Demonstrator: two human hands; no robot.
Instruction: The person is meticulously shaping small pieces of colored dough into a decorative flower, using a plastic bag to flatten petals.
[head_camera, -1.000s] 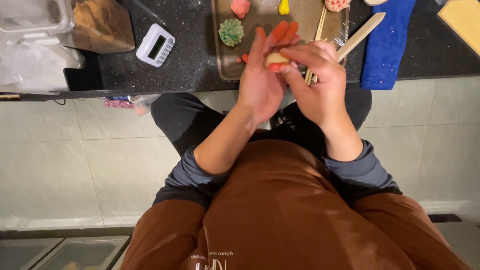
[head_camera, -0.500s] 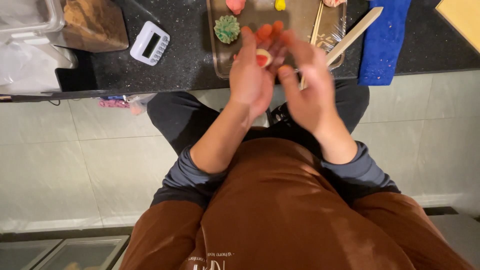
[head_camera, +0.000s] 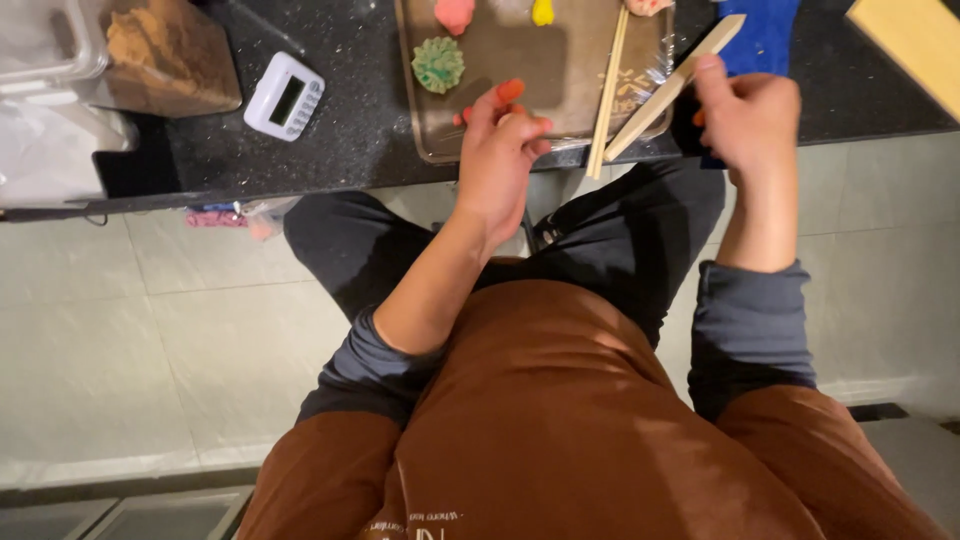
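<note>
Two hands that were pressed together around a small pale dough ball a second ago have parted. The left hand (head_camera: 497, 150) now cups that pale dough ball (head_camera: 515, 122) alone, its grip curled round it over the brown tray's (head_camera: 425, 110) near edge. The right hand (head_camera: 748, 112) has swung out toward three o'clock, pinching the flat wooden spatula (head_camera: 672, 86). At eleven o'clock from the left hand lies a green ridged sweet (head_camera: 438, 64); shaping by palm looks finished.

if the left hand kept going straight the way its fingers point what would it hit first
Probably the green flower-shaped piece on the brown tray: the left hand points up and slightly left across it. Height above the tray is unclear.
</note>
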